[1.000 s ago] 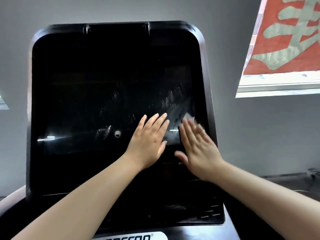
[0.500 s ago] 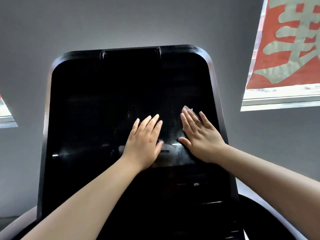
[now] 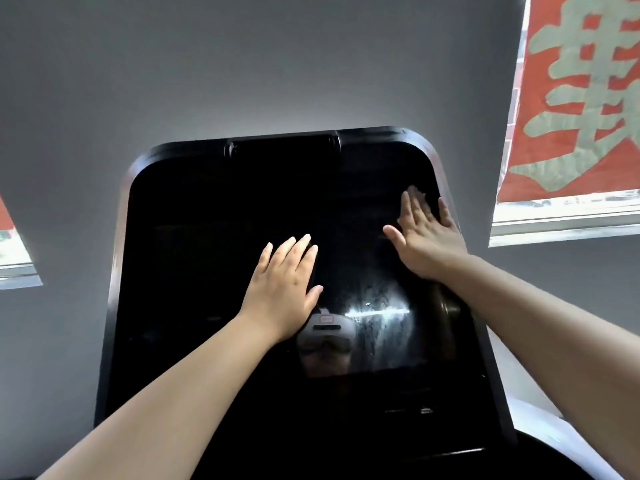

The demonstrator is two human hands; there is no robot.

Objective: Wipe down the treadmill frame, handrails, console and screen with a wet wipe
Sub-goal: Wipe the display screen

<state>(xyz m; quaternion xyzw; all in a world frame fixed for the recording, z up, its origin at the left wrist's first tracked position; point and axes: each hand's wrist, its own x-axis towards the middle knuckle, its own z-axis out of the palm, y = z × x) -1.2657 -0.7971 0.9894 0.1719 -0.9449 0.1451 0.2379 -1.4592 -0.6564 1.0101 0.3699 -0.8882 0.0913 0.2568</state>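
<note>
Since a moment ago, right hand (image 3: 427, 239) has slid up to the screen's (image 3: 214, 258) upper right edge, flat-fingered over the barely visible wipe (image 3: 412, 190); left hand (image 3: 284, 289) stays spread mid-screen.

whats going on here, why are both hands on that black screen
A person is wiping a treadmill screen. The right hand lies flat near the screen's upper right edge; a pale bit at its fingertips may be the wipe. The left hand rests flat mid-screen. Wet streaks show lower down.
</note>
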